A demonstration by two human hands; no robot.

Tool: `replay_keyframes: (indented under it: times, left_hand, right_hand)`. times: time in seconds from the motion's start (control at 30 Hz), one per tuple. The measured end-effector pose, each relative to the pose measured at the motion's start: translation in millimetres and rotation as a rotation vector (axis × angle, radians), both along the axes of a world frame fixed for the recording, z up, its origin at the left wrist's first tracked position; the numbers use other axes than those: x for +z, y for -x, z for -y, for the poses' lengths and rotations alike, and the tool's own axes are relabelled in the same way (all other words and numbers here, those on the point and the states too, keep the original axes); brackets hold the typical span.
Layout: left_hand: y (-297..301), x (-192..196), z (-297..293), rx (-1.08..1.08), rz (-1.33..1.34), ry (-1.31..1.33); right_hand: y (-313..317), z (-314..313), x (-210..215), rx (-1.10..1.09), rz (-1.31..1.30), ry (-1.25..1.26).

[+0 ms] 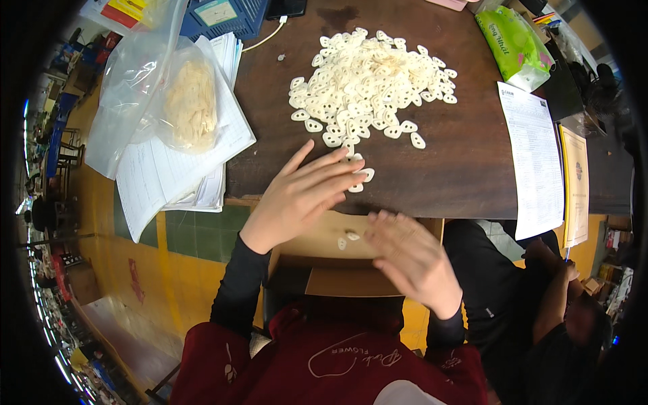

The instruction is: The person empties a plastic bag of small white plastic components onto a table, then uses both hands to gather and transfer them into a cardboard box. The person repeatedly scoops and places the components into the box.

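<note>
Small flat cream-white pieces with holes [378,81] heaped on a dark brown wooden table [466,165].
The left hand [300,192] spreads its fingers over strays at the near side; the blurred right hand [413,262] hangs by an open brown cardboard box [317,236].

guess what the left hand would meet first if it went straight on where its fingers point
Most likely the few loose white pieces just ahead of the left hand; it seems to overlap some of them, though one view leaves depth unclear. Past them lies dark tabletop.

Dark table [466,158]: cream holed pieces [371,81] heaped, paper stack [233,131] left, printed sheet [533,155] right.
</note>
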State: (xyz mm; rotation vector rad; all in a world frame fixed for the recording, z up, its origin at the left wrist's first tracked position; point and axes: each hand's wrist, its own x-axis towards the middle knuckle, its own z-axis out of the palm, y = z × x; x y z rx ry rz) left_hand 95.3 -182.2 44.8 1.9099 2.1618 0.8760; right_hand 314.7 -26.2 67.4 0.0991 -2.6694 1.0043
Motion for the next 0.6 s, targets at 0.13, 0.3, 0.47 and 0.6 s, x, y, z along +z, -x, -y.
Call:
replay_keyframes:
  times: [0.13,0.3,0.47,0.6]
  left_hand:
    - [7,-2,-2,0.018,-0.034,-0.031]
    - [0,-5,-1,0.069,-0.04,-0.015]
    - [-9,-7,6,0.087,-0.033,-0.02]
    - [-11,-5,13,0.008,0.043,-0.026]
  right_hand:
    - [28,-7,-7,-0.17,0.031,-0.254]
    - [38,3,-14,-0.191,0.065,-0.375]
    - [13,6,-13,-0.163,0.112,-0.36]
    - [0,4,-1,-0.013,0.077,-0.16]
